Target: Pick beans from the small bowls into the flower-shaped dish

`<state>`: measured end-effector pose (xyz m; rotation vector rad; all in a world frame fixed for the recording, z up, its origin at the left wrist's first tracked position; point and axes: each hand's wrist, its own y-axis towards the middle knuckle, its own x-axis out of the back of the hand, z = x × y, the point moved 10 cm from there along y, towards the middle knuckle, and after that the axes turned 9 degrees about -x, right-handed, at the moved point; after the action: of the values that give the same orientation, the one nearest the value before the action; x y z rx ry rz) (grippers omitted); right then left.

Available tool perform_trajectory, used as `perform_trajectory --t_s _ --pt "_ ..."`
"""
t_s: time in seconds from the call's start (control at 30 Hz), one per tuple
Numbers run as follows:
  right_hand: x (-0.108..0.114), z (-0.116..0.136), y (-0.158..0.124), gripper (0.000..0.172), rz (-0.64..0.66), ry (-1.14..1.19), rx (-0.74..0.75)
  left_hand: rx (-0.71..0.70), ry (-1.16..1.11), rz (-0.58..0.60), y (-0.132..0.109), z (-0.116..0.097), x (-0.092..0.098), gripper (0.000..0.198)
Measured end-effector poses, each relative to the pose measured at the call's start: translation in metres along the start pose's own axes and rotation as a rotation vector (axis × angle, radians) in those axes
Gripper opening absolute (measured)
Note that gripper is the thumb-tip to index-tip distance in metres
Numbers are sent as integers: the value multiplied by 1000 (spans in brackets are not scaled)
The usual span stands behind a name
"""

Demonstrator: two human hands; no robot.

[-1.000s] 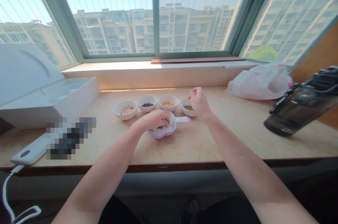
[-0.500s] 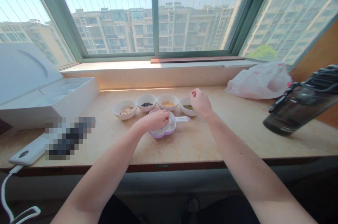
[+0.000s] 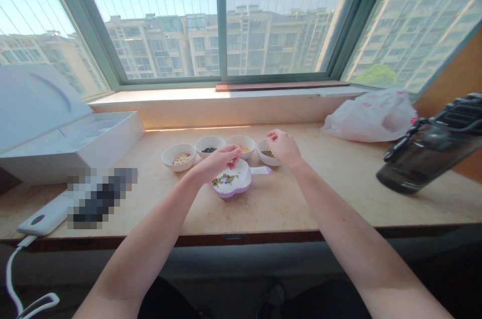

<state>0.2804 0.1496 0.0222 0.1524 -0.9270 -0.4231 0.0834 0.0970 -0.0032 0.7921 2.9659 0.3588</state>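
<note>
A purple-rimmed white flower-shaped dish [image 3: 244, 181] with a short handle on its right holds scattered mung beans [image 3: 225, 180]. Above its back left edge is my left hand [image 3: 222, 159], fingertips pinched together; whatever they hold is too small to make out. My right hand [image 3: 284, 145] is closed in a pinch over a white bowl [image 3: 260, 147] of mung beans, partly covering it; its contents cannot be told. The other white bowls in the row hold pale sliced pieces [image 3: 182, 158], black beans [image 3: 208, 150] and yellow grains [image 3: 244, 149], the last partly behind my left hand.
On the left lie an open white box [image 3: 109, 141], a white power bank [image 3: 45, 216] with a cable, and a blurred dark object [image 3: 100, 198]. To the right are a white plastic bag [image 3: 371, 116] and a dark bottle [image 3: 425, 151]. The table's front edge [image 3: 233, 237] runs below the dish.
My left hand has lifted out of the flower-shaped dish and up, uncovering the mung beans in it. My right hand has shifted slightly left and down over the mung bean bowl.
</note>
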Motion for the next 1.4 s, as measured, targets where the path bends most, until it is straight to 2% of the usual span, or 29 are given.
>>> perform_trajectory --t_s 0.13,0.2,0.33,0.43,0.6,0.7,0.9,1.13,1.4 --pt "3 8 -2 15 -12 114 40 36 -178 10 -2 -6 -5 35" --pt "2 16 -5 14 39 262 92 56 -202 16 -4 -9 -6 34" --pt "-15 41 -23 29 375 631 202 75 -219 11 -6 -10 -7 32" --pt "-26 56 -42 37 607 730 245 76 -253 0 -5 -7 -7 32" --pt "-37 66 -62 38 782 765 227 91 -264 -6 -4 2 -10 36" --pt "-38 69 -64 38 801 788 216 112 -274 1 -4 7 -13 37" --pt "-36 67 -61 39 760 766 214 131 -268 34 -5 8 -19 35" --pt "-34 67 -62 43 727 742 206 127 -214 -50 -4 12 -10 39" --pt "-33 69 -63 42 734 694 235 112 -103 -67 -3 13 -6 38"
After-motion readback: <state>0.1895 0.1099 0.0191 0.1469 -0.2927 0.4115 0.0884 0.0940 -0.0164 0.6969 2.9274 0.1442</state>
